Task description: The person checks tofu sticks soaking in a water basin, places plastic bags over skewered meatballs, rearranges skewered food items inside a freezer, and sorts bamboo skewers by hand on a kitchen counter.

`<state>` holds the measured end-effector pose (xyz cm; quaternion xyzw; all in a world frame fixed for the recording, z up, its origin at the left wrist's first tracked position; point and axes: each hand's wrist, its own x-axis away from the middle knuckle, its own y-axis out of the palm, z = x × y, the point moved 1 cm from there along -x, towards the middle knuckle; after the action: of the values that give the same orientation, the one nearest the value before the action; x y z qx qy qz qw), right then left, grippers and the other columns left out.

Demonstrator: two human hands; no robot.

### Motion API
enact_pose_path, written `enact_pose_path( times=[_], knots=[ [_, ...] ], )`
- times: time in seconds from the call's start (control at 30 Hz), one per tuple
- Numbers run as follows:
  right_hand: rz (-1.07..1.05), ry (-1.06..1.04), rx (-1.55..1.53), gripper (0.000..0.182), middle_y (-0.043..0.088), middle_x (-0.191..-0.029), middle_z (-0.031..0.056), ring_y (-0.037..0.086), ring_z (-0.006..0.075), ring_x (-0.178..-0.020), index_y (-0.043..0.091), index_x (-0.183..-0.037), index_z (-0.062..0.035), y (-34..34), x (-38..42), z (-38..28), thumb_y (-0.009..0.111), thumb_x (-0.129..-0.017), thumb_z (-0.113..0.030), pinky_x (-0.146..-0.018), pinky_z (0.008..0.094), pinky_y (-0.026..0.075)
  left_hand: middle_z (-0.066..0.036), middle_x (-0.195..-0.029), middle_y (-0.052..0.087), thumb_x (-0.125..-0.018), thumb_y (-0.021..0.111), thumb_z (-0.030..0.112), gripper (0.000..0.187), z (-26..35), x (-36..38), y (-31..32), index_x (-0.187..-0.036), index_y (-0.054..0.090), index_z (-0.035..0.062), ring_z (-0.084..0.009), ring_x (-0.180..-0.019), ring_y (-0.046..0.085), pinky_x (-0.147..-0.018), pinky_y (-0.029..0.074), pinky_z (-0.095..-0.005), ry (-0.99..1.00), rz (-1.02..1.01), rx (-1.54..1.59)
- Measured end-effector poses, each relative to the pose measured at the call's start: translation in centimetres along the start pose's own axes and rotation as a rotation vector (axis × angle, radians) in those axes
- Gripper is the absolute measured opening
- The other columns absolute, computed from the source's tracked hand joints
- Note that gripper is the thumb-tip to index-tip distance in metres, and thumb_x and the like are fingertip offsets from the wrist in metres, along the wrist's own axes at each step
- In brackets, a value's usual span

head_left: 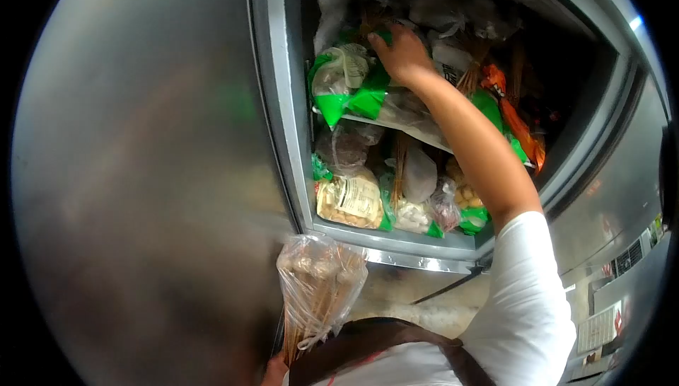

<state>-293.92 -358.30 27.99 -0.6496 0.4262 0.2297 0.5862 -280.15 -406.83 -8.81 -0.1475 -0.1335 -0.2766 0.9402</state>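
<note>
The right hand (408, 59) is inside the frosted freezer (285, 96), its fingers over the bags on the upper shelf. Their tips disappear among plastic and dark sticks (371, 18), so I cannot tell whether they grasp anything. Just left of and below them sits a green-and-white bag (343, 71); to their right are more sticks (476, 66) and an orange packet (520, 125). The forearm covers part of both levels, and the freezer's far right side, beyond the fingers, is lost in shadow. Well below them, a labelled bag (350, 198) shows print too small to read.

The left hand (274, 370), largely cut off by the bottom edge, appears clenched on the stick ends of 1 clear bag of skewers (318, 276); the bag rises above those mostly hidden fingers, its pale balls blurred by plastic.
</note>
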Motion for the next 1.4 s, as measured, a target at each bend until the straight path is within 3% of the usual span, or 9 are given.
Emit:
enact_pose_path(
  times=[0.13, 0.27, 0.47, 0.63, 0.83, 0.97, 1.03, 1.23, 1.4],
  knots=[
    [-0.38, 0.088, 0.231, 0.05, 0.051, -0.119, 0.0219, 0.048, 0.0368, -0.109, 0.049, -0.121, -0.0041, 5.8, -8.5, 2.2, 0.052, -0.083, -0.038, -0.09, 0.0401, 0.04, -0.009, -0.092, 0.061, -0.079, 0.063, 0.01, 0.034, -0.5, -0.3, 0.0, -0.11, 0.056, -0.0011, -0.0169, -0.084, 0.055, -0.073, 0.044, -0.0294, -0.019, -0.007, 0.01],
    [-0.247, 0.064, 0.096, 0.048, 0.056, -0.113, 0.0199, 0.052, 0.0351, -0.105, 0.051, -0.12, -0.0052, 12.6, -12.5, 7.1, 0.054, -0.083, -0.036, -0.089, 0.0432, 0.041, -0.009, -0.092, 0.061, -0.079, 0.064, 0.01, 0.034, -0.5, -0.6, -0.4, -0.11, 0.056, -0.0012, -0.0172, -0.084, 0.055, -0.073, 0.044, -0.0295, -0.046, -0.005, 0.013],
    [-0.381, 0.742, -0.666, 0.02, 0.059, -0.085, 0.0109, 0.058, 0.022, -0.079, 0.055, -0.093, -0.0023, 11.0, -12.0, 6.8, 0.06, -0.082, -0.019, -0.068, 0.0339, 0.05, -0.01, -0.092, 0.061, -0.078, 0.064, 0.01, 0.034, -0.7, -1.2, -0.9, -0.109, 0.056, -0.0014, -0.0175, -0.084, 0.056, -0.073, 0.044, -0.0298, -0.079, -0.018, 0.017],
    [-0.157, 0.807, -1.338, 0.013, 0.045, -0.064, 0.0051, 0.043, 0.0153, -0.055, 0.05, -0.07, -0.0021, 8.0, -12.0, 7.5, 0.05, -0.083, -0.005, -0.047, 0.0308, 0.04, -0.01, -0.092, 0.061, -0.078, 0.064, 0.01, 0.034, -1.0, -1.5, -1.0, -0.109, 0.056, -0.0015, -0.0178, -0.085, 0.056, -0.073, 0.044, -0.0299, -0.085, -0.031, 0.013],
    [-0.129, 0.811, -1.915, 0.014, 0.048, -0.065, 0.0062, 0.046, 0.0154, -0.056, 0.048, -0.067, -0.0039, 4.8, -11.7, 8.3, 0.048, -0.081, 0.0, -0.05, 0.0254, 0.041, -0.011, -0.093, 0.062, -0.078, 0.064, 0.01, 0.034, -1.4, -1.3, -1.1, -0.109, 0.056, -0.0016, -0.0182, -0.085, 0.056, -0.073, 0.044, -0.0301, -0.073, -0.036, 0.0],
    [-0.305, 0.664, -1.841, 0.013, 0.047, -0.064, 0.0055, 0.046, 0.0138, -0.055, 0.048, -0.07, -0.0039, 4.1, -9.2, 9.1, 0.047, -0.082, -0.002, -0.049, 0.0246, 0.04, -0.011, -0.093, 0.062, -0.078, 0.064, 0.01, 0.034, -1.3, -1.5, -0.7, -0.109, 0.056, -0.0017, -0.0184, -0.085, 0.057, -0.073, 0.044, -0.0303, -0.054, -0.037, -0.007],
    [-0.505, 0.711, -1.359, 0.012, 0.046, -0.063, 0.0045, 0.045, 0.0126, -0.055, 0.047, -0.071, -0.0039, 3.7, -7.8, 9.9, 0.048, -0.083, -0.003, -0.048, 0.0247, 0.038, -0.011, -0.093, 0.062, -0.078, 0.064, 0.011, 0.034, -1.3, -1.4, -0.6, -0.109, 0.056, -0.0018, -0.0185, -0.085, 0.057, -0.073, 0.045, -0.0304, -0.053, -0.04, -0.016],
    [-0.406, 0.696, -1.858, 0.013, 0.045, -0.063, 0.0033, 0.042, 0.0119, -0.053, 0.046, -0.072, -0.0043, 2.2, -5.6, 9.8, 0.05, -0.084, -0.006, -0.048, 0.0229, 0.036, -0.012, -0.093, 0.062, -0.078, 0.065, 0.011, 0.034, -1.2, -1.5, 0.4, -0.109, 0.056, -0.0019, -0.0189, -0.086, 0.057, -0.073, 0.045, -0.0306, -0.038, -0.046, -0.025],
    [-0.465, 0.634, -1.716, 0.013, 0.045, -0.064, 0.005, 0.045, 0.0132, -0.057, 0.047, -0.072, -0.0043, 2.6, -5.1, 9.7, 0.05, -0.085, -0.007, -0.051, 0.023, 0.039, -0.012, -0.093, 0.063, -0.078, 0.065, 0.011, 0.035, -1.3, -1.2, 1.2, -0.108, 0.056, -0.0021, -0.0191, -0.086, 0.058, -0.073, 0.045, -0.0307, -0.049, -0.04, -0.028]
  ],
)
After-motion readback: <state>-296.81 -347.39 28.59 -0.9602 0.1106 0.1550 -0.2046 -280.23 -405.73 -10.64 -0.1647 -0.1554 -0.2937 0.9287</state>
